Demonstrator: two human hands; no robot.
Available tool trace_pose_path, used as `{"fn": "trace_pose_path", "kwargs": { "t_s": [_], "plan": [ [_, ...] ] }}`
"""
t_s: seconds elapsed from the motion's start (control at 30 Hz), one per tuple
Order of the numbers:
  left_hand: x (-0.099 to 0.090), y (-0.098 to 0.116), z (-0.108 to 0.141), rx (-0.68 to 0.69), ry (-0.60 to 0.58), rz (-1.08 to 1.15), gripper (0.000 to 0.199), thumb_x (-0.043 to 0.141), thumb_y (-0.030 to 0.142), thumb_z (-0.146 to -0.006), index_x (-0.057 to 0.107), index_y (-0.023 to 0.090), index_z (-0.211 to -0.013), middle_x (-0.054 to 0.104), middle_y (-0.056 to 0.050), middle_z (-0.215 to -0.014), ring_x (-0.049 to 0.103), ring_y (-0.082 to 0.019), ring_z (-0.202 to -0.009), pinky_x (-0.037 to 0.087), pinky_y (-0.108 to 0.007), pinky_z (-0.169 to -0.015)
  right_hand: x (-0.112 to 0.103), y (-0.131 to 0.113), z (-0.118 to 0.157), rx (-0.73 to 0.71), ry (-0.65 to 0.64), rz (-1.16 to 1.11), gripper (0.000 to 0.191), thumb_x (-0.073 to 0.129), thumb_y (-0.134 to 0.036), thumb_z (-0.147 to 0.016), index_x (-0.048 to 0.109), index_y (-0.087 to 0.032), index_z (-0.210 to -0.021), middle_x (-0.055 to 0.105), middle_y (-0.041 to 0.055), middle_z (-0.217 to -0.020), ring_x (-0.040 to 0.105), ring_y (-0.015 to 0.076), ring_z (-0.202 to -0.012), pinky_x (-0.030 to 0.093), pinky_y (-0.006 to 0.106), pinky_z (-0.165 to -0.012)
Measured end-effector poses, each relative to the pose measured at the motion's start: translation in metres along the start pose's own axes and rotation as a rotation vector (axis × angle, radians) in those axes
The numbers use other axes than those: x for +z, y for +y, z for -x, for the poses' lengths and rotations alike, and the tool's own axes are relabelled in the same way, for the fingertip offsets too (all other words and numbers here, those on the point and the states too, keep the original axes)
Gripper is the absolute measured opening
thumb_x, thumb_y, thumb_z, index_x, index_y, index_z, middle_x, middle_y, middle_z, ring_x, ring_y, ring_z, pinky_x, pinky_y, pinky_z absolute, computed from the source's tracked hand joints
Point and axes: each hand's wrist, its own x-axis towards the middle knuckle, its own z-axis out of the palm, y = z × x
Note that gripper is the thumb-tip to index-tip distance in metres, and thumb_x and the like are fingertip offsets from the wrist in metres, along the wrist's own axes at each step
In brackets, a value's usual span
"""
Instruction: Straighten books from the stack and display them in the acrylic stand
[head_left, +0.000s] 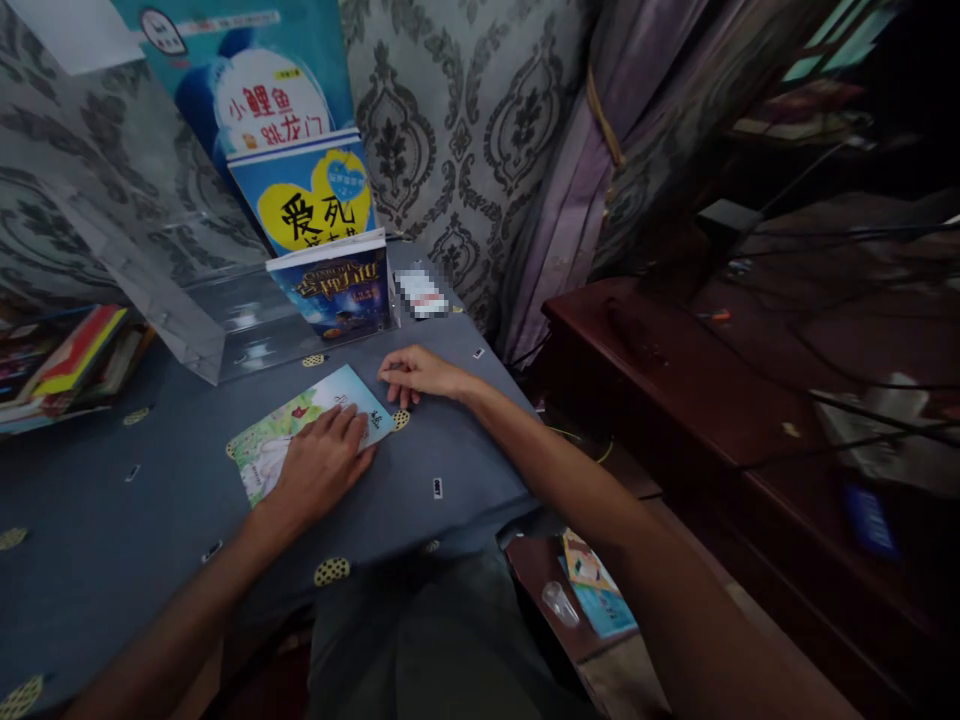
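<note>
My left hand point(326, 450) lies flat on a thin picture book point(262, 435) with a green, white and light blue cover. Its fingers stretch over the cover's right half and hide part of the printing. My right hand point(420, 374) is just past the book's upper right corner, over the tablecloth, its fingers loosely bent and apart with nothing visible in them. Behind both hands, a dark blue book point(334, 295) stands upright in a clear stepped rack point(202, 325). A blue book with a yellow heart point(255, 185) and a larger teal book point(180, 70) rise behind it.
A grey cloth covers the table point(172, 510). Several books point(75, 360) are stacked at the left. A blurred card point(422, 292) lies beside the rack. To the right stands a dark red cabinet point(622, 350) with cables. Lower down are a plastic cup point(560, 604) and books point(604, 605).
</note>
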Motion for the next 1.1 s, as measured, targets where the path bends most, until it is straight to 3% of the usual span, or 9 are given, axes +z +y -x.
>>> {"fn": "trace_pose_path", "kwargs": {
  "t_s": [0.3, 0.77, 0.97, 1.03, 1.1],
  "plan": [
    [0.0004, -0.0014, 0.0013, -0.042, -0.007, 0.088, 0.033, 0.044, 0.033, -0.097, 0.067, 0.017, -0.114, 0.067, -0.019, -0.128, 0.058, -0.038, -0.124, 0.05, -0.05, -0.096, 0.0002, -0.0011, 0.0018, 0.004, -0.044, 0.055, 0.014, 0.058, -0.025, -0.097, 0.059, -0.015, -0.086, 0.07, -0.0006, -0.063, 0.062, 0.0072, -0.045, 0.045, 0.014, -0.043],
    [-0.0007, -0.0038, -0.0005, -0.045, 0.05, 0.164, 0.032, 0.042, 0.032, -0.097, 0.07, 0.019, -0.107, 0.071, -0.015, -0.118, 0.064, -0.032, -0.113, 0.049, -0.047, -0.098, 0.0025, -0.004, 0.0037, 0.04, -0.089, 0.059, 0.014, 0.055, -0.023, -0.098, 0.059, -0.014, -0.088, 0.071, 0.0001, -0.065, 0.064, 0.0082, -0.046, 0.046, 0.015, -0.042],
    [-0.0009, -0.001, 0.0001, -0.067, 0.021, 0.215, 0.033, 0.043, 0.03, -0.096, 0.07, 0.017, -0.111, 0.068, -0.019, -0.124, 0.06, -0.039, -0.12, 0.046, -0.055, -0.1, 0.002, -0.006, 0.0038, -0.095, -0.008, 0.009, 0.02, 0.061, -0.03, -0.094, 0.059, -0.014, -0.082, 0.067, -0.0031, -0.058, 0.057, 0.0056, -0.041, 0.042, 0.014, -0.04],
    [0.0006, 0.0005, 0.0013, -0.063, 0.021, 0.199, 0.031, 0.045, 0.029, -0.096, 0.069, 0.018, -0.113, 0.067, -0.018, -0.128, 0.058, -0.038, -0.123, 0.047, -0.053, -0.101, 0.0014, -0.0077, 0.0063, -0.145, -0.07, -0.031, 0.027, 0.063, -0.041, -0.092, 0.061, -0.014, -0.086, 0.068, -0.0026, -0.06, 0.057, 0.0056, -0.043, 0.043, 0.014, -0.043],
    [0.0016, 0.0012, 0.0032, -0.058, 0.02, 0.179, 0.031, 0.047, 0.03, -0.096, 0.068, 0.018, -0.116, 0.065, -0.017, -0.131, 0.057, -0.037, -0.125, 0.048, -0.051, -0.101, 0.0017, -0.0081, 0.009, -0.117, -0.234, -0.036, 0.036, 0.065, -0.049, -0.089, 0.063, -0.014, -0.089, 0.07, -0.0006, -0.064, 0.061, 0.0072, -0.048, 0.047, 0.016, -0.047]
  ]
}}
